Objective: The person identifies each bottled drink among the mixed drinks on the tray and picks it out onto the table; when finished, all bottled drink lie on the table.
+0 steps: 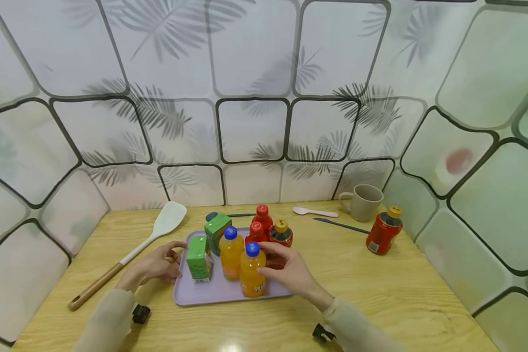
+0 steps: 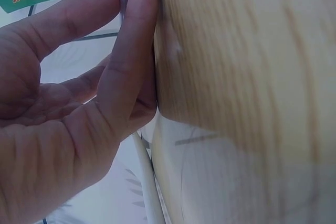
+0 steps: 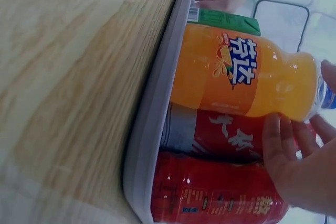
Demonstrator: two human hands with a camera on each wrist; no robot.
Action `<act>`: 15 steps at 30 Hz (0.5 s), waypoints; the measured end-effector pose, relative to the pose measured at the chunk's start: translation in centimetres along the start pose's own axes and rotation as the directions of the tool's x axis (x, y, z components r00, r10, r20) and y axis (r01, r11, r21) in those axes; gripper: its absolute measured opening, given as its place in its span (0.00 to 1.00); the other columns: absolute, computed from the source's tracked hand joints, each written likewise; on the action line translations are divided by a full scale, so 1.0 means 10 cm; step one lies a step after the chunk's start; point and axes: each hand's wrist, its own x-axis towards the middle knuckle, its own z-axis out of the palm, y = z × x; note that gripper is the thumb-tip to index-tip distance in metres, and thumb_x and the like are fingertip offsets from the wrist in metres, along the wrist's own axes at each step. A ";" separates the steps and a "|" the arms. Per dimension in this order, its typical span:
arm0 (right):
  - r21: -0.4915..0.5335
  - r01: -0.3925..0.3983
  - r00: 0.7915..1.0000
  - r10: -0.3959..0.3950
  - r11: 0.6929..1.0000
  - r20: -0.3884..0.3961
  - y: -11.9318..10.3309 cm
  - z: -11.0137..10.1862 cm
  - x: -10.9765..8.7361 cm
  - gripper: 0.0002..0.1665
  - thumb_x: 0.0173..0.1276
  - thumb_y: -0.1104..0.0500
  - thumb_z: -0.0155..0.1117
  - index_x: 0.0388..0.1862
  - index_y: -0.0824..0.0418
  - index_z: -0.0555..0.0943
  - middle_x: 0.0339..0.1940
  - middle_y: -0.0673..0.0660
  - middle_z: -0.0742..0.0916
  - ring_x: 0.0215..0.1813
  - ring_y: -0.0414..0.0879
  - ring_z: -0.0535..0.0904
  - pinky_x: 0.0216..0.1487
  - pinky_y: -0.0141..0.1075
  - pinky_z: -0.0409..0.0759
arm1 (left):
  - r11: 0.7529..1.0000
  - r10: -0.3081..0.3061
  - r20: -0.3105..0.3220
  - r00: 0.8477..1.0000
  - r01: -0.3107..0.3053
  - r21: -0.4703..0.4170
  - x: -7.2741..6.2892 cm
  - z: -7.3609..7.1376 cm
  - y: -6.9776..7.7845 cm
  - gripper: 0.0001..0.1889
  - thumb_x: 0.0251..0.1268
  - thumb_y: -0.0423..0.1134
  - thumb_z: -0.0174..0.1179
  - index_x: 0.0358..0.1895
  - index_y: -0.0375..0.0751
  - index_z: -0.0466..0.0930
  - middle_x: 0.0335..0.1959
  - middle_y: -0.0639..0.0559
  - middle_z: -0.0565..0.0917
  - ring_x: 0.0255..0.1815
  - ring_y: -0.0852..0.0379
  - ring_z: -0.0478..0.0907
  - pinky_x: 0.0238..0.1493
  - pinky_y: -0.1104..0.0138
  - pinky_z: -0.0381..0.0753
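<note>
My left hand (image 1: 158,264) grips the left rim of a lilac tray (image 1: 221,291), its thumb and fingers at the rim in the left wrist view. With the right hand (image 1: 292,271) I hold an orange soda bottle (image 1: 251,277) near its neck, thumb on one side and fingers on the other. It stands upright at the tray's front, right of a second orange bottle (image 1: 231,254). Two green drink cartons (image 1: 199,259) occupy the tray's left part. Behind the front bottle are two red-capped bottles (image 1: 256,232) and a yellow-capped one (image 1: 281,235), partly hidden.
A white turner (image 1: 168,222) with a wooden handle lies left of the tray. Behind it is a dark utensil (image 1: 242,215). Rightward are a pink spoon (image 1: 315,212), a dark-blue knife (image 1: 340,224), a beige mug (image 1: 366,203) and another red-labelled bottle (image 1: 383,233). Patterned curtains enclose the table.
</note>
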 end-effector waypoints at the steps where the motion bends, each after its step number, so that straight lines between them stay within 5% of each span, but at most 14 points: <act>1: -0.034 0.006 1.000 -0.006 0.999 -0.008 0.00 0.02 0.00 0.32 0.58 0.62 0.73 0.63 0.61 0.77 0.59 0.61 0.83 0.50 0.53 0.82 0.50 0.42 0.86 | 1.000 -0.004 -0.002 1.000 0.004 -0.001 0.00 0.00 0.00 0.41 0.49 0.21 0.61 0.71 0.33 0.55 0.45 0.37 0.68 0.31 0.52 0.78 0.35 0.57 0.88; 8: -0.172 -0.041 0.998 0.032 0.984 -0.055 -0.04 0.14 -0.01 0.39 0.51 0.57 0.79 0.64 0.55 0.77 0.62 0.53 0.81 0.51 0.44 0.75 0.47 0.41 0.84 | 1.000 -0.004 -0.001 1.000 0.004 0.013 0.01 -0.01 0.02 0.42 0.49 0.21 0.61 0.71 0.33 0.55 0.45 0.37 0.69 0.30 0.52 0.78 0.34 0.58 0.88; 15: -0.124 -0.072 0.993 0.060 0.990 -0.098 -0.06 0.18 0.02 0.38 0.50 0.60 0.79 0.63 0.57 0.78 0.57 0.55 0.83 0.52 0.49 0.79 0.52 0.38 0.83 | 1.000 -0.029 -0.007 1.000 0.029 0.000 0.00 0.00 0.04 0.42 0.48 0.21 0.60 0.71 0.34 0.55 0.46 0.37 0.68 0.32 0.51 0.78 0.35 0.57 0.88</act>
